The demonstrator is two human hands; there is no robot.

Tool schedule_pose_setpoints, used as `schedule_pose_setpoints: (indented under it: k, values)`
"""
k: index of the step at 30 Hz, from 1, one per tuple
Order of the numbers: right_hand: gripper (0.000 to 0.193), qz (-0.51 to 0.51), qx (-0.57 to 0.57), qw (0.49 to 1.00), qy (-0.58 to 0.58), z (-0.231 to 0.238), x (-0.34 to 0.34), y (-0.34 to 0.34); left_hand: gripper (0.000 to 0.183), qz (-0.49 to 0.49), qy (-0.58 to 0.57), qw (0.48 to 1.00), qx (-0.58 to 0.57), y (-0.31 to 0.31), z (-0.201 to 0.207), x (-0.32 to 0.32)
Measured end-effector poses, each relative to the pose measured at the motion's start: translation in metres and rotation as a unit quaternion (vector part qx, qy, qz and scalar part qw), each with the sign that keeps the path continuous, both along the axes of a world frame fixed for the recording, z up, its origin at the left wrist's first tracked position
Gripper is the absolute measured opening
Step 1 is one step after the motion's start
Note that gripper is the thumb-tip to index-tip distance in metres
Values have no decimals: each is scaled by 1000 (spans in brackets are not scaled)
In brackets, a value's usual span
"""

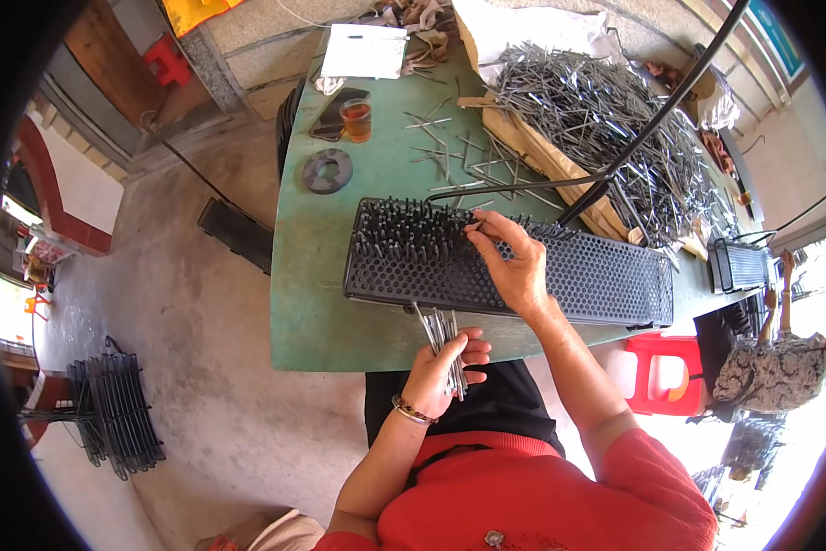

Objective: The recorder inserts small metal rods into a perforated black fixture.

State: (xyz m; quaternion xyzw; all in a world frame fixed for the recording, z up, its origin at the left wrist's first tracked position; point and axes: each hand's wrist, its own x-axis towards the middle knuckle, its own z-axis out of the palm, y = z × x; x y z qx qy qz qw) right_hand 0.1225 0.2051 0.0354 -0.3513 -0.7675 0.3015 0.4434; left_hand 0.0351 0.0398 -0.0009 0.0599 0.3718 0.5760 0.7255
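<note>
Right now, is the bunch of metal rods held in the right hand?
No, the left hand holds the bunch of metal rods, while the right hand is at the black board with holes.

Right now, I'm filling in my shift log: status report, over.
Left hand: gripping metal rods. Right hand: at upright pins on black perforated block. Black pole rising by block's far side.

L hand (438, 369) grips metal rods (438, 324); R hand (512, 260) pinches prob. a dark pin, partly hidden, at blk perforated rack (597, 275).
</note>
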Motion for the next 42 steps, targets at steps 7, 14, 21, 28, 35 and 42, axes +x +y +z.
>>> schedule_pose_setpoints:
  k: [7, 14, 21, 28, 35, 42]
  values:
    - [43, 1, 69, 998, -12, -5, -2, -2, 31, -1, 1, 1000, 0, -1, -1, 0]
    - [42, 12, 144, 988, -46, -7, 0, -1, 31, -1, 2, 1000, -2, 0, -1, 1]
    - [32, 47, 188, 979, -66, -11, 2, 2, 30, -2, 1, 1000, -4, -1, -2, 2]
    - [25, 68, 218, 967, -114, 6, 8, -3, 31, -11, 11, 1000, 21, -2, -1, 1]
    - [21, 180, -158, 965, -108, 21, 16, -40, 31, -9, 46, 996, 75, 1, 8, -8]
    - [19, 199, -351, 911, -82, 20, 20, -34, 35, 6, 31, 998, 63, -1, 8, -2]
